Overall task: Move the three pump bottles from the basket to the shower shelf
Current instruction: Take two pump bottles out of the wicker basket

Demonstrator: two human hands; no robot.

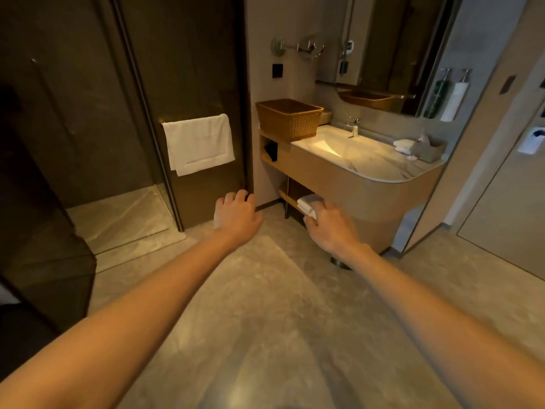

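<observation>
Head view, bathroom. Both bare forearms reach forward over the grey floor (265,305). Left hand (236,214), fingers curled loosely downward, grasps nothing. Right hand (330,228) is likewise empty, its fingertips blurred against folded white towels (308,203) on the vanity's low shelf. Woven basket (290,119) stands at the far left end of the vanity counter (368,160), beside the sink; its contents are hidden by its wall, so no pump bottles can be made out inside. Left, a white towel (199,143) hangs on the dark glass shower door (188,69) (the interior is too dim to read). Two dispensers (448,95) show faintly at far right.
</observation>
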